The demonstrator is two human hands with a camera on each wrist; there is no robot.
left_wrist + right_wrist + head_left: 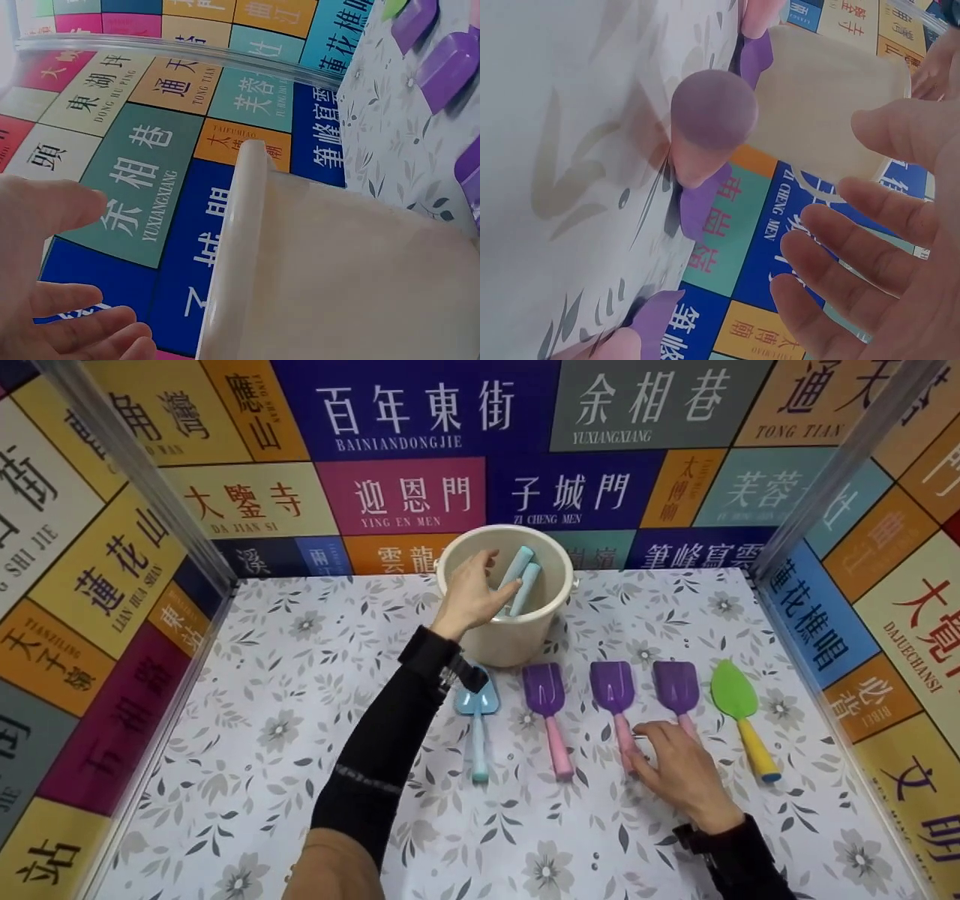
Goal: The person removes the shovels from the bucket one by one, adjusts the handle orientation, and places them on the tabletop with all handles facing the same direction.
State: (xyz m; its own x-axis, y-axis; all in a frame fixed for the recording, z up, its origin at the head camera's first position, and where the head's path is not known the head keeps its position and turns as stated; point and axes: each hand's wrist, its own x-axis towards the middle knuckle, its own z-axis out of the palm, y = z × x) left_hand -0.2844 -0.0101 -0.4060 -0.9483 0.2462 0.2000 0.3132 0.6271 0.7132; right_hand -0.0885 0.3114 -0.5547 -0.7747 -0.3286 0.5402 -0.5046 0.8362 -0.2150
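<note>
A cream bucket [517,641] stands at the back of the floral table, with two light blue handles [519,574] leaning inside it. My left hand [471,585] hovers over the bucket's near rim with relaxed fingers, holding nothing; the left wrist view shows the left hand [52,300] empty beside the bucket [337,270]. In front lie a blue shovel [476,712], three purple shovels [545,694] [613,688] [676,688] and a green trowel [735,701]. My right hand [675,769] rests open on the table at the pink handles [712,112] of the two right purple shovels.
Walls covered in coloured sign panels [405,495] close the table on the left, back and right. The floral tablecloth [262,750] stretches bare to the left of my left sleeve [382,757].
</note>
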